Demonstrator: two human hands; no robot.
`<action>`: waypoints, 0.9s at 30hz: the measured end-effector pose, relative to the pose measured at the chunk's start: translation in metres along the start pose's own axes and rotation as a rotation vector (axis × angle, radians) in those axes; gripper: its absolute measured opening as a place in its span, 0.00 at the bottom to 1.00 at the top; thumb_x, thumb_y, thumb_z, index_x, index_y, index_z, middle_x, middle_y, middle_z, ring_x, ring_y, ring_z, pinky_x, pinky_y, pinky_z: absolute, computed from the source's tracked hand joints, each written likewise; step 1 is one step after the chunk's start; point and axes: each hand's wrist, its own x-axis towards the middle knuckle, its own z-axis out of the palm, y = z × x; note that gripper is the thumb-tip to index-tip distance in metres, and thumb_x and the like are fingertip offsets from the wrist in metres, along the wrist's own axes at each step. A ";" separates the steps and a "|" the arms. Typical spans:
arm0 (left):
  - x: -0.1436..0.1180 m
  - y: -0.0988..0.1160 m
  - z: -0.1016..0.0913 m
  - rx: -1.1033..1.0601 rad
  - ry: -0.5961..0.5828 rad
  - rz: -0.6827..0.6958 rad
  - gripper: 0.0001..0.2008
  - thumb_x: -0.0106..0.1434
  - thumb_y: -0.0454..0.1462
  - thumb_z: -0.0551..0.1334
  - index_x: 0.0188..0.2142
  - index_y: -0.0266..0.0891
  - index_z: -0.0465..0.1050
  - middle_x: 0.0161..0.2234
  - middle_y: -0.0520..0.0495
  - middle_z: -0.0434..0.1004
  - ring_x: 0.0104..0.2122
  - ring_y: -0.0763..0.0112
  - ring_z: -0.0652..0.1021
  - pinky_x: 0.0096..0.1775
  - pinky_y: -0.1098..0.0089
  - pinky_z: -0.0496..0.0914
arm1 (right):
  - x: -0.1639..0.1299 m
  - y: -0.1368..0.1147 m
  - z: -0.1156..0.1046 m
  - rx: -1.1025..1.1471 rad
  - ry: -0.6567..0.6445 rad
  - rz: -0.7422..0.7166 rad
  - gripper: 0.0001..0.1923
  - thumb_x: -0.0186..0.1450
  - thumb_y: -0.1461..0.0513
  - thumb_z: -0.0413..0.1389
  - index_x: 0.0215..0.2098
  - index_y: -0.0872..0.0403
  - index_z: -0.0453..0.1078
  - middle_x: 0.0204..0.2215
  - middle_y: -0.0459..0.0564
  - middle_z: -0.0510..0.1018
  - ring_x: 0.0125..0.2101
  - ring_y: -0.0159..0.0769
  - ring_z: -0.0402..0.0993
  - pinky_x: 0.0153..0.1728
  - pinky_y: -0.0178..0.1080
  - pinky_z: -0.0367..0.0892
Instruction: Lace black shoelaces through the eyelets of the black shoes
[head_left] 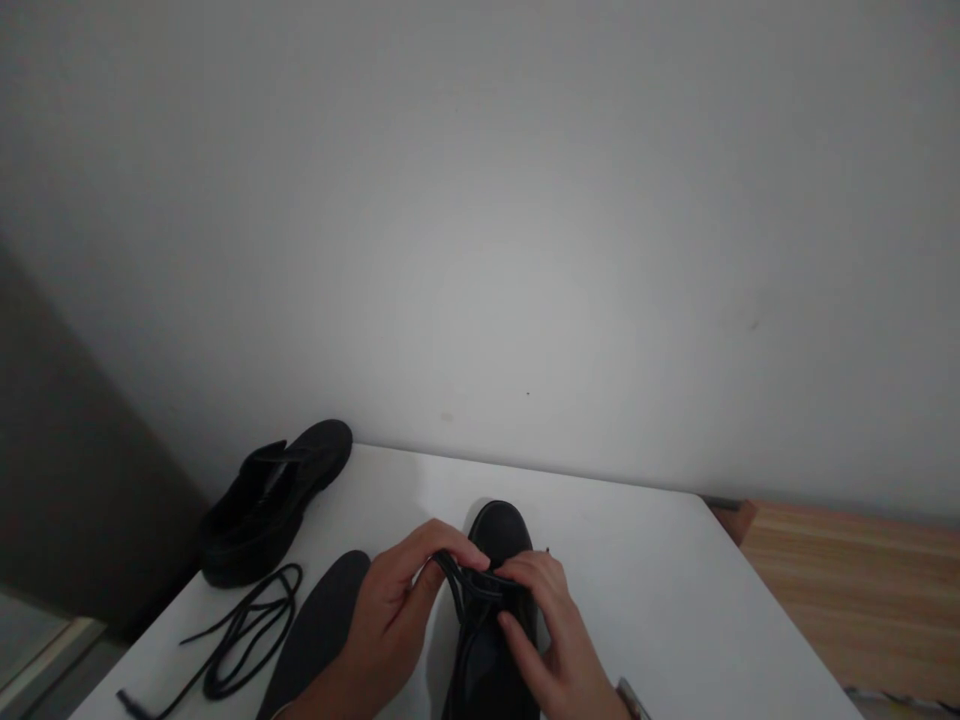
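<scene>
The left hand (390, 610) and right hand (555, 640) meet over the black leather lace-up shoe (495, 600) standing on the white bench (675, 600); each grip is pinched closed on the thin black shoelace (469, 578) strung across the shoe's eyelets, just behind its rounded toe; left of the grip lies a dark grey insole (319, 630), then a loose coiled black lace (240, 630); farther left stands a second black shoe (274, 500).

Bare left hand (390, 625), right hand (551, 640) (wrist strap)
</scene>
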 end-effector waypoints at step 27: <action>-0.036 -0.008 0.025 0.023 -0.175 -0.004 0.14 0.74 0.43 0.53 0.50 0.50 0.76 0.52 0.42 0.74 0.50 0.62 0.78 0.52 0.66 0.72 | 0.005 -0.019 -0.019 0.277 0.260 -0.051 0.12 0.73 0.59 0.51 0.37 0.49 0.76 0.25 0.49 0.79 0.26 0.36 0.77 0.27 0.35 0.72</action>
